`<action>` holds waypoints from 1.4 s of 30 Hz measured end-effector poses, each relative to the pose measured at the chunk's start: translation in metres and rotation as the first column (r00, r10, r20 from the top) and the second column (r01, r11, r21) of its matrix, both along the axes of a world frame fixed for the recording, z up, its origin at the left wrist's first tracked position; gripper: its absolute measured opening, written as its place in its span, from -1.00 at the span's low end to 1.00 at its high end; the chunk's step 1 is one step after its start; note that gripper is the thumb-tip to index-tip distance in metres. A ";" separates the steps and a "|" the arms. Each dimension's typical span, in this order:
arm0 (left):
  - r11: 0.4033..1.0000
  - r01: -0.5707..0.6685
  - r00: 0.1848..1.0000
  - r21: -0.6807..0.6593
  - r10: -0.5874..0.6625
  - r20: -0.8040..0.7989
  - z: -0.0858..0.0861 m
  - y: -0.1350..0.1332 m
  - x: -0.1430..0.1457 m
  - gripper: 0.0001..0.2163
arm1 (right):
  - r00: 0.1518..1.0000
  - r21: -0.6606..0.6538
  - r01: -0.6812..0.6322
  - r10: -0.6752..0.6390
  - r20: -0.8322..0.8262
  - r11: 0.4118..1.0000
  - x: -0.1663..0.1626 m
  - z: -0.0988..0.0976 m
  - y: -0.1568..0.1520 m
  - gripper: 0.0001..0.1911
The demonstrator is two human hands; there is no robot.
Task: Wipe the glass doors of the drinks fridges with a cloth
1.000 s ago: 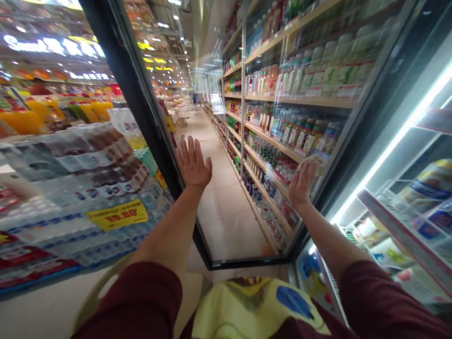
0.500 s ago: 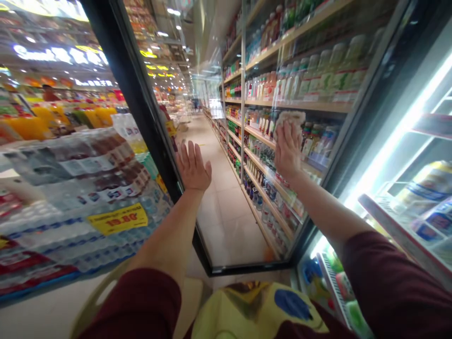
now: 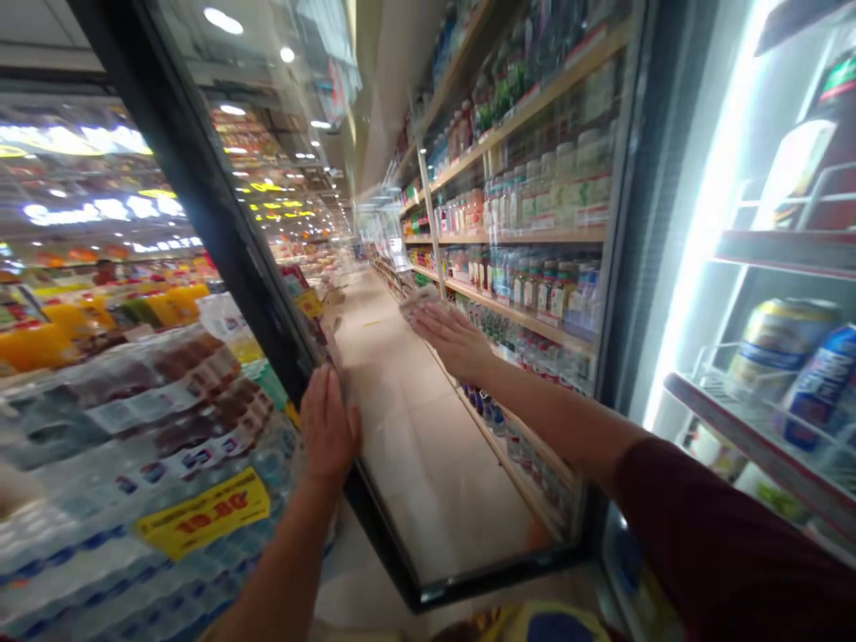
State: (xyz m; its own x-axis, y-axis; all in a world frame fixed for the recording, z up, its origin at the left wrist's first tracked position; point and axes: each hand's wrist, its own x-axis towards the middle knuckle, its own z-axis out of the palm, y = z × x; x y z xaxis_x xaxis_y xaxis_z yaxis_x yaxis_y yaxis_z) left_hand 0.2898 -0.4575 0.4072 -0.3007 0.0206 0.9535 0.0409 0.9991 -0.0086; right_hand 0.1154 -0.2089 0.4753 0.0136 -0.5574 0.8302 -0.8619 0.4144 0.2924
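Observation:
An open glass fridge door (image 3: 428,499) with a black frame swings out in front of me. My left hand (image 3: 327,428) rests flat on the door's black left edge, fingers stretched upward. My right hand (image 3: 451,337) presses a pale cloth (image 3: 418,301) flat against the inner glass, near the middle of the pane. Through the glass I see the store aisle and shelves of bottles.
The lit fridge interior (image 3: 769,374) with cans and bottles on wire racks is at the right. Stacked packs of bottled water with a yellow price tag (image 3: 201,517) stand at the left. Wooden drink shelves (image 3: 522,236) line the aisle beyond the door.
My right hand with the cloth has swept across the glass from right to left and upward. My left hand slid from the pane to the door's edge. The view tilted up.

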 end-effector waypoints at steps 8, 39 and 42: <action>0.992 -0.003 0.997 -0.127 -0.007 -0.081 -0.036 -0.028 0.008 -0.39 | 0.974 0.111 -0.094 0.114 -0.198 0.989 0.036 -0.051 -0.067 -0.42; 0.984 -0.045 0.997 0.173 0.034 0.064 -0.026 0.013 -0.033 -0.30 | 0.944 0.314 -0.209 0.275 -0.182 0.926 0.028 -0.114 0.004 -0.43; 0.979 -0.068 0.997 0.194 0.059 0.049 -0.032 0.010 -0.036 -0.28 | 0.966 0.239 -0.169 0.208 -0.151 0.956 0.013 -0.115 0.030 -0.36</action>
State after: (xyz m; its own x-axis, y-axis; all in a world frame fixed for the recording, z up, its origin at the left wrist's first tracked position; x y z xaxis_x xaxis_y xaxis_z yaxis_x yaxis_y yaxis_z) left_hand 0.2542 -0.4475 0.3757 -0.3359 -0.1850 0.9236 -0.0266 0.9820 0.1870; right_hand 0.1279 -0.1785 0.3603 0.2682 -0.7008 0.6609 -0.8460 0.1569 0.5097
